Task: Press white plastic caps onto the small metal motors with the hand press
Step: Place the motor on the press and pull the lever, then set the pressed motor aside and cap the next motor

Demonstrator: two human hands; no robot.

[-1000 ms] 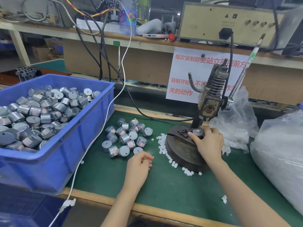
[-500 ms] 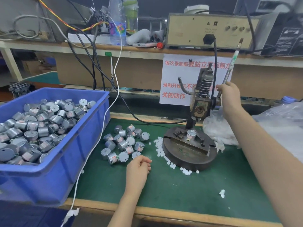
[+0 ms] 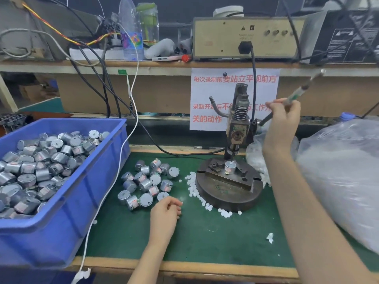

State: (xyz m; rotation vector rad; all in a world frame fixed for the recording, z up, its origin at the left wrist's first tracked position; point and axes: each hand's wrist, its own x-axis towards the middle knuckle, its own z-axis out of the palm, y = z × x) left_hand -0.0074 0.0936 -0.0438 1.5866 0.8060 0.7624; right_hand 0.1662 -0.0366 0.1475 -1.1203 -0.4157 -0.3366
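at the near edge of the green table (image 3: pixel 205 238) the left hand (image 3: pixel 164 214) is rested on the mat, its fingers loosely curled and relaxed. just beyond it a cluster of loose motors (image 3: pixel 147 181) is scattered. a blue bin (image 3: pixel 61 232) heaped with more motors is set at the left. white caps (image 3: pixel 192 186) are strewn in an arc against the round base (image 3: pixel 229 198) of the hand press (image 3: pixel 239 128). one motor (image 3: pixel 229 167) is seated upright in the fixture on that base, directly under the ram; whether the ram touches it cannot be told. to the right of the press the right hand (image 3: pixel 283 117) is raised, its fingers wrapped round the lever (image 3: pixel 301 89), which slants up and to the right. a large clear plastic bag (image 3: pixel 344 177) is laid at the right of the table. behind the press a paper notice (image 3: pixel 205 95) with red writing is hung from the shelf (image 3: pixel 164 67), on which a beige box (image 3: pixel 225 37) and a clear bottle (image 3: pixel 131 31) are stood.
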